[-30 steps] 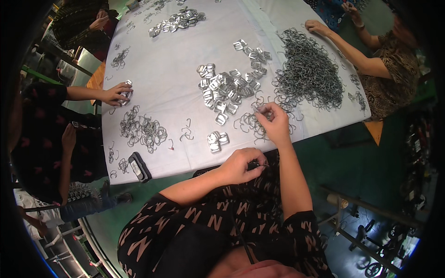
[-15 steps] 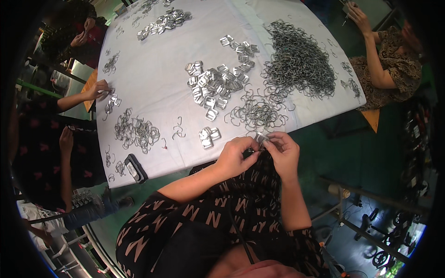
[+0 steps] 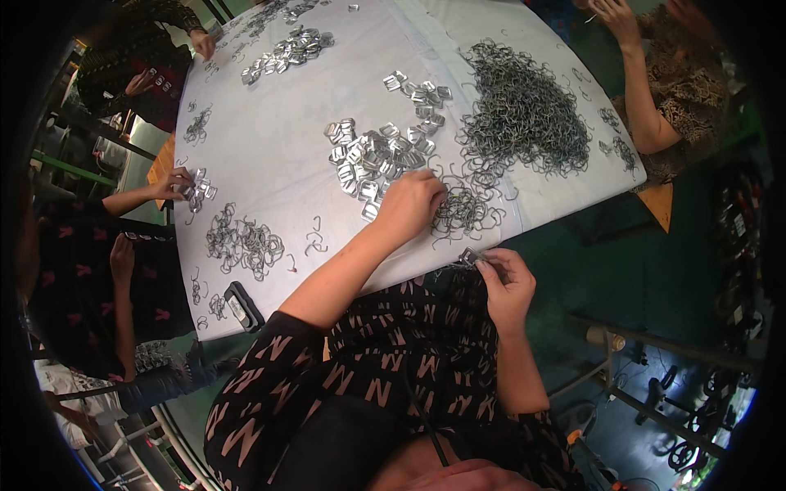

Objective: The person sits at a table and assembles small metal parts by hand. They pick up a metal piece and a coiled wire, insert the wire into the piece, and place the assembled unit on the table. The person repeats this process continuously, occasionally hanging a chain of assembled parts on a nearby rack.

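My right hand (image 3: 509,282) pinches a small silver metal buckle (image 3: 470,256) just off the table's front edge, between thumb and fingers. My left hand (image 3: 413,204) reaches over the table, its fingertips drawn together at the left edge of a small pile of curved wire clips (image 3: 471,211). What those fingertips pinch, if anything, is too small to make out. Just beyond and left of that hand lies a heap of flat silver buckles (image 3: 385,149). My left forearm covers part of the tabletop near the front edge.
A large dark heap of wire clips (image 3: 524,114) covers the table's (image 3: 286,139) right side. Another clip pile (image 3: 244,241) and a black box-like object (image 3: 243,306) lie at the left. Co-workers' hands (image 3: 173,185) are busy along the left edge; another person (image 3: 671,106) sits at right.
My left hand has left the buckle and moved up and away to the small clip pile. My right hand still holds the buckle, slightly lower.
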### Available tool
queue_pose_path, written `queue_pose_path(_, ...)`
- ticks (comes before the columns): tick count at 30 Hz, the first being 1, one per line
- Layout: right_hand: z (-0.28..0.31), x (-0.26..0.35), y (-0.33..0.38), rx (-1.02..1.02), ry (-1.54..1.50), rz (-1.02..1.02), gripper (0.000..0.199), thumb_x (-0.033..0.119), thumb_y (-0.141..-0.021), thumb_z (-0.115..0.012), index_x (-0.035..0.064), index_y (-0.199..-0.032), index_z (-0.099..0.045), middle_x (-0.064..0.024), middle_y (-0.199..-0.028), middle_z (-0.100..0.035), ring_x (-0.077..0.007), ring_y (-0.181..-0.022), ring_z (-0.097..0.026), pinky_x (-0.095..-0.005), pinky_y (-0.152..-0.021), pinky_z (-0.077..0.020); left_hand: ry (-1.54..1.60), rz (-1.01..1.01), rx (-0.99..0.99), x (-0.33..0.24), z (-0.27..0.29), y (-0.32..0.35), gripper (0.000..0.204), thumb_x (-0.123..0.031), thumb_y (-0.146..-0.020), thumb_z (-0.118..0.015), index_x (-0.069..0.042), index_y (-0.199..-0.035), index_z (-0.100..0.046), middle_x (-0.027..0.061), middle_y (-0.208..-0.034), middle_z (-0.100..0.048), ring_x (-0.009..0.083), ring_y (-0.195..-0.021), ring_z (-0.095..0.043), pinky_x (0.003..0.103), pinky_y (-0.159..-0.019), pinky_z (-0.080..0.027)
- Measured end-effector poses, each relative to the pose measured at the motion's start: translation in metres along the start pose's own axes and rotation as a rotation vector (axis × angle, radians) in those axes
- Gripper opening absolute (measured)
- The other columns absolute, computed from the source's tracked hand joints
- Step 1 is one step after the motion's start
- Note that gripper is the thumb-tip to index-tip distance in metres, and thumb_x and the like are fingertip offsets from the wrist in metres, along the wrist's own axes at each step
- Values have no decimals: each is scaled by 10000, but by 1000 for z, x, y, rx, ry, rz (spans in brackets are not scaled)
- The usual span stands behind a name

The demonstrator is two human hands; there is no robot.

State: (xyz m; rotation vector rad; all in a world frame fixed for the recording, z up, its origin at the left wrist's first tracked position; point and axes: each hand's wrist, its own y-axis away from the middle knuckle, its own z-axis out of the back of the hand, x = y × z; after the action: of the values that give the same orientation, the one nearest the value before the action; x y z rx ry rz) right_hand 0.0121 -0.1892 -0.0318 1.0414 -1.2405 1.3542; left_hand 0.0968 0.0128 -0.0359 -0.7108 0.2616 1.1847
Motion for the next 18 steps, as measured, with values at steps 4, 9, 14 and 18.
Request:
queue_pose_path(4,2,-1,3,-3,29,14,122,-29,-812,-674,-42,-928,-637,-62,-796,-669,-90,-691,-595,-238,-658,-485,-456,-172,98,18,-35,-33,99,-84,-731,-614,-17,-755,-684,114,-815,-647,258,-753,-640,349,-663,-541)
queue_pose_path(9,4,2,5,-15,51,16,102,-28,-807,-676,-35,-904,-645,-61,-786,-667,-91,-685,-598,-237,-647,-481,-604,-178,336,-2,-38,-50,100,-80,-711,-606,-21,-736,-683,117,-823,-657,247,-788,-653,346,-666,-555)
queue_pose_path(14,6,-3,5,-25,37,7,109,-26,-809,-677,-40,-911,-640,-65,-794,-672,-92,-695,-604,-235,-656,-484,-350,49,259,13,-25,-51,106,-120,-695,-655,-23,-735,-673,120,-750,-676,261,-702,-669,360,-637,-548)
queue_pose_path(18,7,-8,8,-23,8,-56,120,-32,-812,-673,-45,-925,-636,-72,-801,-676,-96,-713,-616,-237,-670,-488,254,250,201,18,1,-24,125,-104,-686,-677,-17,-754,-619,54,-615,-618,142,-560,-586,287,-544,-473)
